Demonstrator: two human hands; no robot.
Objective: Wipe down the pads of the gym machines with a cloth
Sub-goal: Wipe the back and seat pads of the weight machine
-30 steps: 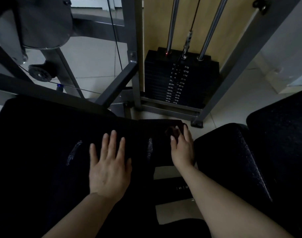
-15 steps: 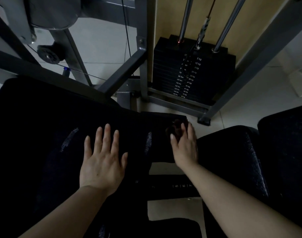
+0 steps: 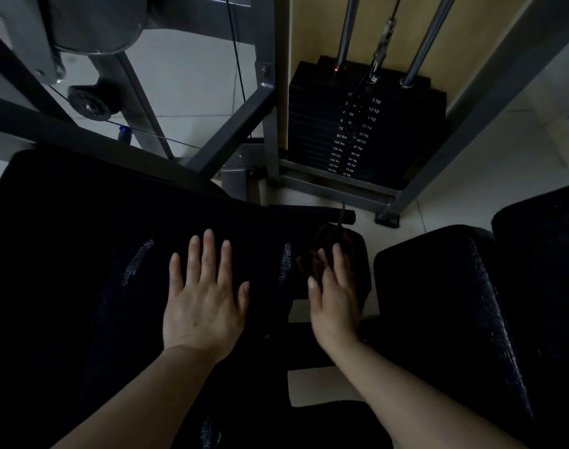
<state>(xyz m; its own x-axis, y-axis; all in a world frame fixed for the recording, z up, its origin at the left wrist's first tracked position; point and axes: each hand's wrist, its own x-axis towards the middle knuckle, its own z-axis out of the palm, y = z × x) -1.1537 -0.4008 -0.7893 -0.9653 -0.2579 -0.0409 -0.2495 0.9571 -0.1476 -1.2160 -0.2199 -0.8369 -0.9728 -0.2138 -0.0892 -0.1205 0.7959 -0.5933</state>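
A large black seat pad (image 3: 82, 270) fills the lower left. My left hand (image 3: 205, 299) lies flat on it, fingers straight and spread. A dark brown cloth (image 3: 315, 251) sits bunched on the pad's narrow right part (image 3: 360, 254). My right hand (image 3: 335, 296) presses down on the cloth with nearly straight fingers; part of the cloth is hidden under them. A second black pad (image 3: 454, 319) stands to the right, separate from the first.
Behind the pads rises the grey steel frame (image 3: 231, 137) with a black weight stack (image 3: 357, 131) on chrome guide rods. A cable pulley (image 3: 88, 103) and thin cables cross at upper left. Pale tiled floor (image 3: 448, 196) shows between the frame and the pads.
My right hand with the cloth has slid a little toward me along the narrow pad. The left hand stays flat on the large pad. The camera has shifted slightly.
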